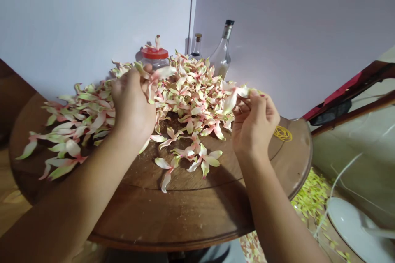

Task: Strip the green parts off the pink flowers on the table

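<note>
- Flower heap (197, 94) is spread on table (185, 222).
- Left hand (134, 100): first flower (163, 73) is held by curled fingers, before the heap.
- Right hand (256, 121): second flower (230, 100) is pinched between fingers, at heap's right edge.

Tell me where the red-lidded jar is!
In the head view, the red-lidded jar stands left of centre, behind the left hand and left of two glass bottles.

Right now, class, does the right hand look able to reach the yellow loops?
Probably yes: the yellow loops lie beside the right hand with nothing on top, though its fingers hold a flower.
</note>
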Motion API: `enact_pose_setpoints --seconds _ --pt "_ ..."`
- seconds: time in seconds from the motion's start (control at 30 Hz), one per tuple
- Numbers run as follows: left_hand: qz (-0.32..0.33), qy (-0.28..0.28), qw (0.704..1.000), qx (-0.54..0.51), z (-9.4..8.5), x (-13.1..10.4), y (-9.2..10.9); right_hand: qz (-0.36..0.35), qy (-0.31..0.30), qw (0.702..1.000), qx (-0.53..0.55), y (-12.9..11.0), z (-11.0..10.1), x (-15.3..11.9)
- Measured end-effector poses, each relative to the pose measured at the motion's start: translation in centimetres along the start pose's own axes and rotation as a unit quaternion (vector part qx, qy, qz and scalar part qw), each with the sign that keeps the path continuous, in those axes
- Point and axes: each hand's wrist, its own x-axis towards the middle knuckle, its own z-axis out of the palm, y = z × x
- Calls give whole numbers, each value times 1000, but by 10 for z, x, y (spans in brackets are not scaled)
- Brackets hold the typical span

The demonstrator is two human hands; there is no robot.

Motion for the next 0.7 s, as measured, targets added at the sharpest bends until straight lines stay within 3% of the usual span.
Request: enact_pose_setpoints --seconds 0.07,0.17,0.27,0.37,0.47,0.7 --pt "51 16 998 33 1 1 9 20 -3 1000 22 2 -2 3" --pt "176 -2 979 102 10 -14 26 64 -67 995 28 0 0 -3" --pt "281 -90 934 201 20 -36 36 82 -143 986 11 -5 7 -15" --pt "337 -161 888 268 28 -49 37 91 -196 976 21 -8 13 -24" --pt "352 -181 872 287 29 -52 37 104 -197 974 43 -6 13 -25" --pt "306 -196 893 266 25 -45 39 119 -172 977 38 -4 8 -19"
